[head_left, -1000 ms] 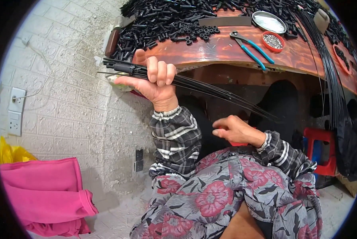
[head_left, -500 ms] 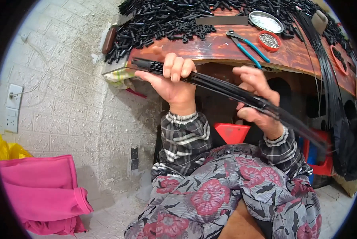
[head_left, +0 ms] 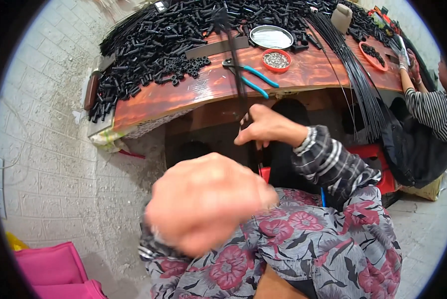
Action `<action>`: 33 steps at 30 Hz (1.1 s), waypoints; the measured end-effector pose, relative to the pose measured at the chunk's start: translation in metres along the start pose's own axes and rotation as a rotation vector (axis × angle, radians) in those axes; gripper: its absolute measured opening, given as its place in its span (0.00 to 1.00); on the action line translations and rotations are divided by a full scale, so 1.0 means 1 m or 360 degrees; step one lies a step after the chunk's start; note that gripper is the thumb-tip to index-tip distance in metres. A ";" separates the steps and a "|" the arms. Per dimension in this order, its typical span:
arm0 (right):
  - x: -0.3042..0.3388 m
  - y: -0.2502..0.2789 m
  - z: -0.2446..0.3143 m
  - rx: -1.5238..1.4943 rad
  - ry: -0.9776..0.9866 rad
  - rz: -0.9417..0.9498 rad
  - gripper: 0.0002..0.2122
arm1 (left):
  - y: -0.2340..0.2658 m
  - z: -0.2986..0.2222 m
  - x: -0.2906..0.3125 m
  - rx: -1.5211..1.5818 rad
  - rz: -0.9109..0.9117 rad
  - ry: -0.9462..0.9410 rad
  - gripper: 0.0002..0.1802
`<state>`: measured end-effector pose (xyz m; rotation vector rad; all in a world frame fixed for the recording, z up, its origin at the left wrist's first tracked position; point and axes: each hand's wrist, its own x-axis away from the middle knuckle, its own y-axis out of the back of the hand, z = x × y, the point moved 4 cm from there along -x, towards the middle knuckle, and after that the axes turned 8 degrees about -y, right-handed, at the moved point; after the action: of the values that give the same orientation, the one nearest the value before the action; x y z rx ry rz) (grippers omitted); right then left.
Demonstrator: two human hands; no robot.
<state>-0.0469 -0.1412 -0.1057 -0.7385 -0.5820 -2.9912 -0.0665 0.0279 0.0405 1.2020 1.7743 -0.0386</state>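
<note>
A long, thin black rod-like frame, blurred, stands steeply tilted, its top end over the pile of black parts on the table. My right hand is closed round it below the table's front edge, thumb and fingers wrapped on the shaft. Large and smeared by motion, my left hand is near the frame's lower end, its back toward me and curled like a fist. The fingers are hidden beneath it, so what they grip cannot be made out. Both sleeves are checked black and white.
Small black tubular parts heap across the reddish wooden table. Nearby lie blue-handled pliers, a flat dark metal strip, a red dish of small metal pieces and long black rods. A person's striped sleeve shows at right.
The black frame has swung from slanting across both hands to nearly upright. My left hand has left its upper part and come down close to the camera; my right hand has moved left. The view has shifted right.
</note>
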 end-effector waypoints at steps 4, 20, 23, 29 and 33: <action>-0.017 -0.025 0.007 0.0107 -0.0146 0.0126 0.15 | 0.012 -0.061 -0.042 -0.0348 0.0762 0.0245 0.06; -0.038 -0.029 -0.014 -0.0008 -0.0257 0.0012 0.13 | 0.124 -0.018 0.077 -0.0237 -0.0528 0.0337 0.08; -0.033 -0.033 -0.016 0.0040 -0.0180 -0.0011 0.14 | 0.093 0.023 0.027 -0.0228 -0.0711 0.0362 0.09; -0.014 -0.023 -0.019 0.0096 -0.0057 -0.0139 0.16 | 0.043 0.128 0.008 0.0012 -0.1047 0.0893 0.12; -0.018 -0.032 -0.020 0.0353 0.0195 -0.0084 0.22 | 0.028 0.169 0.015 0.0317 -0.1074 0.1076 0.11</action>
<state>-0.0423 -0.1197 -0.1414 -0.5291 -0.9197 -2.9242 0.0678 -0.0309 -0.0496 0.7251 2.7694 -0.2281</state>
